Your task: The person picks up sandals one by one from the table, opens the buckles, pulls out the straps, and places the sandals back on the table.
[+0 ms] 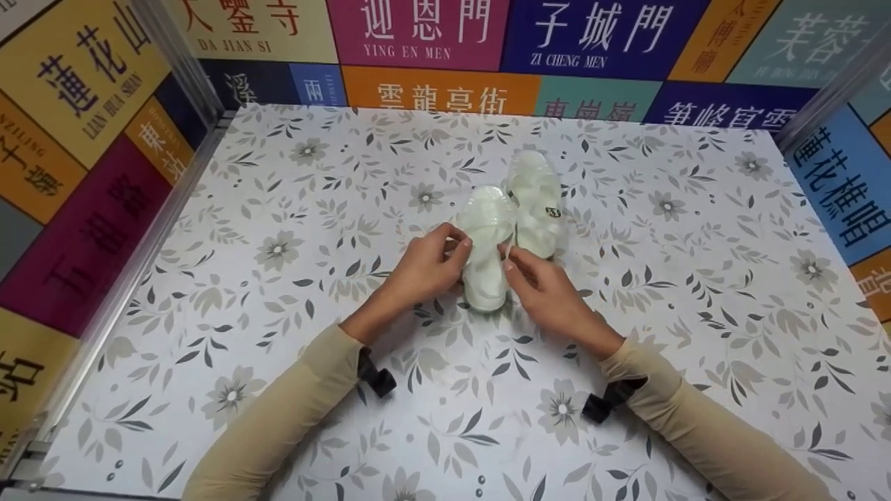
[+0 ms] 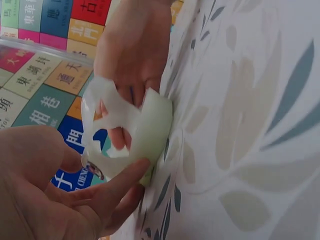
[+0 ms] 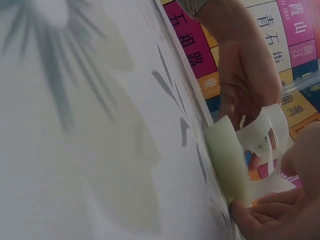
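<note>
A pale, translucent green sandal [image 1: 485, 282] lies on the table, its heel toward me. My left hand [image 1: 426, 266] holds its left side, thumb and fingers at the strap and sole edge. On the opposite side, my right hand [image 1: 550, 291] pinches a thin strap. The left wrist view shows the cut-out straps of this sandal [image 2: 155, 122] standing up from the thick sole, with a small badge on the side. Its matching sandal [image 1: 532, 174] lies just behind and to the right, a dark badge on its strap; neither hand holds that one.
A white table [image 1: 278, 362] with a grey leaf-and-flower print lies under everything. Coloured panels [image 1: 418, 42] with large characters stand along the back and both sides. Black wrist cameras [image 1: 376, 376] sit at both beige sleeves.
</note>
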Action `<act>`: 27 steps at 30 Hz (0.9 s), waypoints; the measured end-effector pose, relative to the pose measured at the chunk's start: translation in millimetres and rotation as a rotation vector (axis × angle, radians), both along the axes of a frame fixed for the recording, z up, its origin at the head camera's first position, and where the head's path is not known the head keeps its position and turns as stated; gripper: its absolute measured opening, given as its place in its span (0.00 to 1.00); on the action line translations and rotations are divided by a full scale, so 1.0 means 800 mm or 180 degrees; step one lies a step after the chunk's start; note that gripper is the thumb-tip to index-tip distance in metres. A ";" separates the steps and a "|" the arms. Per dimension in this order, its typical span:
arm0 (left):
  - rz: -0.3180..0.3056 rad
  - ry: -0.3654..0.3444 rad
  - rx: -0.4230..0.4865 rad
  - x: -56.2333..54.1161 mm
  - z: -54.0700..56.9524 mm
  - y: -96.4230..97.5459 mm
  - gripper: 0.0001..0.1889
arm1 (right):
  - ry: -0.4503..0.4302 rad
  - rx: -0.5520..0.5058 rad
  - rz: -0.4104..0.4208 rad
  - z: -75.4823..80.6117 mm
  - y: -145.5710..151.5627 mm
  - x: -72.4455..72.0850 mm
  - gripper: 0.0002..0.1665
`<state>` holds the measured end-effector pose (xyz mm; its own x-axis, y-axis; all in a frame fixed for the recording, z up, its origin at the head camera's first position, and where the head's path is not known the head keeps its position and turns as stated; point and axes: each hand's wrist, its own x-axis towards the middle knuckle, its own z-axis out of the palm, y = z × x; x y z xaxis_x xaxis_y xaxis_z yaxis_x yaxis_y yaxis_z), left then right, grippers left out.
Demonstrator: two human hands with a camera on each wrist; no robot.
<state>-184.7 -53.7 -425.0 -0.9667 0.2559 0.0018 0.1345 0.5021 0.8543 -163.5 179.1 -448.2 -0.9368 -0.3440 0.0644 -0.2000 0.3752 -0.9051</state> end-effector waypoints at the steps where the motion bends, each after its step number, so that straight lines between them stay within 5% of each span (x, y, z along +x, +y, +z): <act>1: 0.0018 0.0019 -0.0021 0.001 0.001 0.001 0.15 | -0.0016 -0.0049 -0.0006 -0.001 -0.003 0.002 0.29; 9: 0.0224 0.0177 -0.0065 -0.004 0.008 -0.001 0.14 | -0.0098 -0.0398 -0.0099 -0.004 -0.024 -0.002 0.29; 18: 0.0630 0.0261 0.0258 -0.051 0.002 0.009 0.14 | -0.0135 -0.0818 -0.0295 -0.002 -0.047 -0.052 0.30; 27: 0.0864 0.0178 0.0123 -0.082 -0.009 0.014 0.16 | -0.0454 -0.1009 -0.0326 -0.007 -0.057 -0.083 0.33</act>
<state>-250.1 -42.5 -432.4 -0.9980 -0.0137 0.0619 0.0471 0.4933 0.8686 -230.0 133.3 -454.0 -0.9726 -0.2316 0.0191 -0.0393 0.0831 -0.9958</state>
